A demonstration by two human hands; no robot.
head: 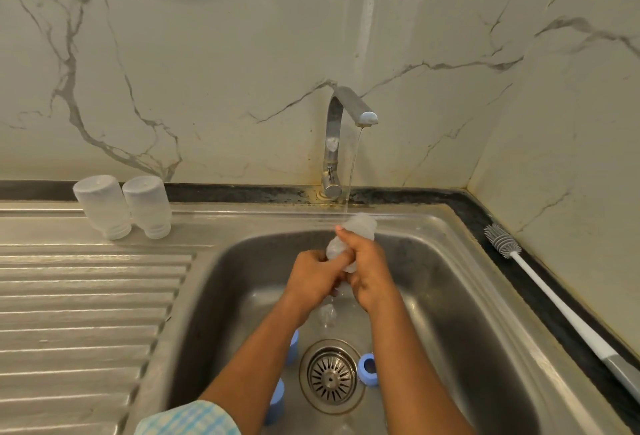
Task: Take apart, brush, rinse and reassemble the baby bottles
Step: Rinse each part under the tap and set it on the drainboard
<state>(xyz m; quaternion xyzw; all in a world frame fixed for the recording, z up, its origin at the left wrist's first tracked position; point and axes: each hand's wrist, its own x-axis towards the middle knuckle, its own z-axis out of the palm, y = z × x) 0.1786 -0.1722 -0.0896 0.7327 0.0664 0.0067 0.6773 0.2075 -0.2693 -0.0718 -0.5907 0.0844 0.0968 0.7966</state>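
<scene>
Rinse step, centre frame: left hand (313, 273) & right hand (369, 272) both grip clear bottle (360, 225) under running tap (346, 112); next prob. upend it by drained bottles (121, 208) mid-left.

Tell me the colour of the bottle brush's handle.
The bottle brush handle is white; the head view shows it best.

1. We find the ribbed drainboard (86, 313) open; two upturned bottles (104, 208) block its back edge.
2. Our left hand (313, 275) and right hand (369, 272), gripping a clear part (358, 227), fill mid-basin; blue rings (367, 367) flank the drain (330, 376).
3. The tap (334, 144) guards the back rim; a brush (554, 297) lines the right ledge.
</scene>
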